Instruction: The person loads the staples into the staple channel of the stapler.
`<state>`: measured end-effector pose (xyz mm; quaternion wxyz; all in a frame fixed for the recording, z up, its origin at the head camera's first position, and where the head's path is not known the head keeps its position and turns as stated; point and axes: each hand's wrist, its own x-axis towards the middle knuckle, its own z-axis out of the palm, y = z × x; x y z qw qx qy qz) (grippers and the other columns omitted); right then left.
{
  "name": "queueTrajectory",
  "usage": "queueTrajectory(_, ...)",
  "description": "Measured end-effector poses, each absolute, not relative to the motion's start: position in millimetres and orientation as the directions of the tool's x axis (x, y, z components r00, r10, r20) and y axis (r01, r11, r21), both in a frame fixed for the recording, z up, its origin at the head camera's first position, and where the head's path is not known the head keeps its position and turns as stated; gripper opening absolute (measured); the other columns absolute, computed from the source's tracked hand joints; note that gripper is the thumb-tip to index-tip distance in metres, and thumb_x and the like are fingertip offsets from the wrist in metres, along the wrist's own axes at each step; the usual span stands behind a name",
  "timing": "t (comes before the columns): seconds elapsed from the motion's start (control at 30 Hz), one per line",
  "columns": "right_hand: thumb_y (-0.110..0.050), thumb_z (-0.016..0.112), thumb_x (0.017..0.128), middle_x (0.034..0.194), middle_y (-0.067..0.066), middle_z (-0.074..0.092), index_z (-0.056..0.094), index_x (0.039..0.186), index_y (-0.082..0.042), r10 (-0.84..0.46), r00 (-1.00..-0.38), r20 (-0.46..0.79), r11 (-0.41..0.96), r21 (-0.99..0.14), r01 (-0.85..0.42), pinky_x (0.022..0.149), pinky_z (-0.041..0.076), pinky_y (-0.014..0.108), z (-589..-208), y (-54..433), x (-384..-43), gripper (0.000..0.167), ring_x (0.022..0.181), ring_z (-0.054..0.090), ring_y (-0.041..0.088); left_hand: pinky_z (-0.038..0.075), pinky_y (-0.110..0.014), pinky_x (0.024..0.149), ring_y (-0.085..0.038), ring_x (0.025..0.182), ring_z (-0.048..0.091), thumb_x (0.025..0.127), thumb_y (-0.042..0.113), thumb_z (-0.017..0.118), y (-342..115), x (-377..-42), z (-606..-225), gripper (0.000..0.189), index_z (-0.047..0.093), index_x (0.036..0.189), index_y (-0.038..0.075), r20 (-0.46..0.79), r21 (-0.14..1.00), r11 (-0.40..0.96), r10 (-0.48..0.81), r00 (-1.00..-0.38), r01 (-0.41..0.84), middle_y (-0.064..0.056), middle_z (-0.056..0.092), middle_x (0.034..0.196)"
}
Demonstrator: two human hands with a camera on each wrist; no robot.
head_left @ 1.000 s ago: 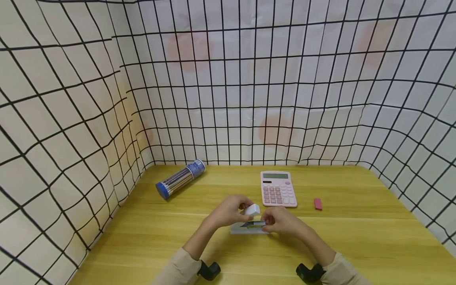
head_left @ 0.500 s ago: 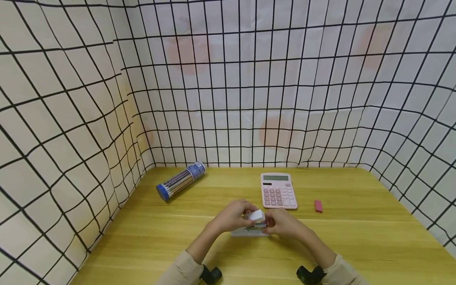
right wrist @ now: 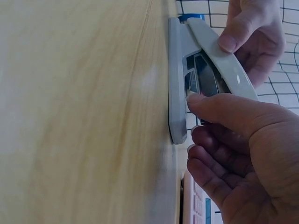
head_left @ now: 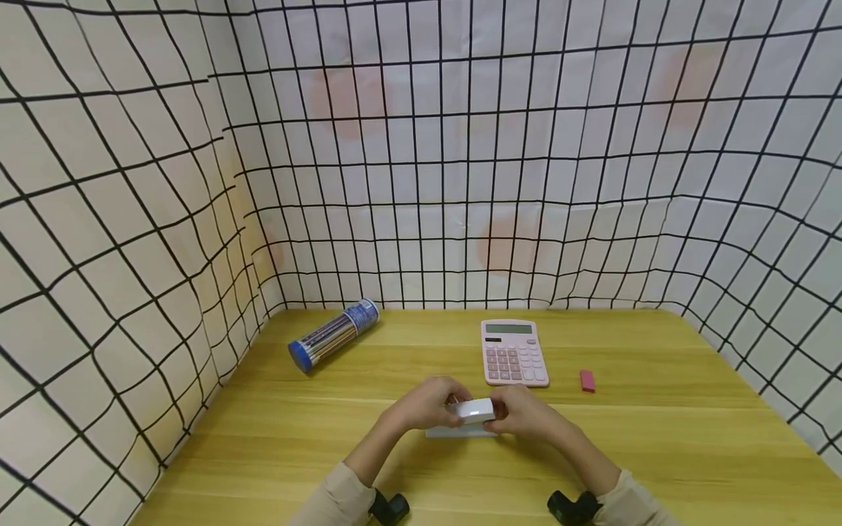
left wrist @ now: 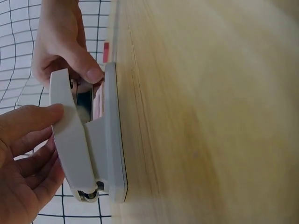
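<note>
A white and grey stapler (head_left: pixel 475 411) stands on its base on the wooden table, in front of the calculator. My left hand (head_left: pixel 429 404) holds its upper arm, with the thumb on one side and the fingers on the other, as the left wrist view shows. At the front end, my right hand (head_left: pixel 522 411) pinches the dark metal magazine (right wrist: pixel 205 74) between thumb and fingers. The upper arm (left wrist: pixel 70 135) slants over the magazine, and a gap shows between magazine and base (left wrist: pixel 114 140). Whether staples lie inside is hidden.
A pink calculator (head_left: pixel 515 352) lies just behind the hands. Right of it is a small red block (head_left: pixel 588 380). At the back left lies a clear tube of pencils (head_left: pixel 334 334) with a blue cap. White grid-patterned sheets (head_left: pixel 421 183) wall the table's back and sides.
The stapler's upper arm has come down over the magazine, which was exposed before. My left hand has shifted slightly right and lower with it. My right hand stays at the front end.
</note>
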<state>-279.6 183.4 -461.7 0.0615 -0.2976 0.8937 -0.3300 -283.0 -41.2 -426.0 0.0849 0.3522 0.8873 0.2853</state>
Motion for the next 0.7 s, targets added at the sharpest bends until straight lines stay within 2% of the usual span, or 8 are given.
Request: queueTrajectory(0.7,-0.018,0.078,0.079,0.068,-0.008,0.056,0.065,0.083,-0.011,-0.559,-0.827,0.063,0.632,-0.614,-0.474,0.052,0.039,0.019,-458.3,182.0,-277.7,0.015,0.056,0.045,0.002,0.047,-0.015,0.073,-0.001,0.081,0.058,0.080,0.009,0.078,-42.4,-283.1,-428.8,0.031,0.071,0.110,0.005,0.032,0.561,0.603,0.668,-0.744,0.566,-0.002,0.070,0.099)
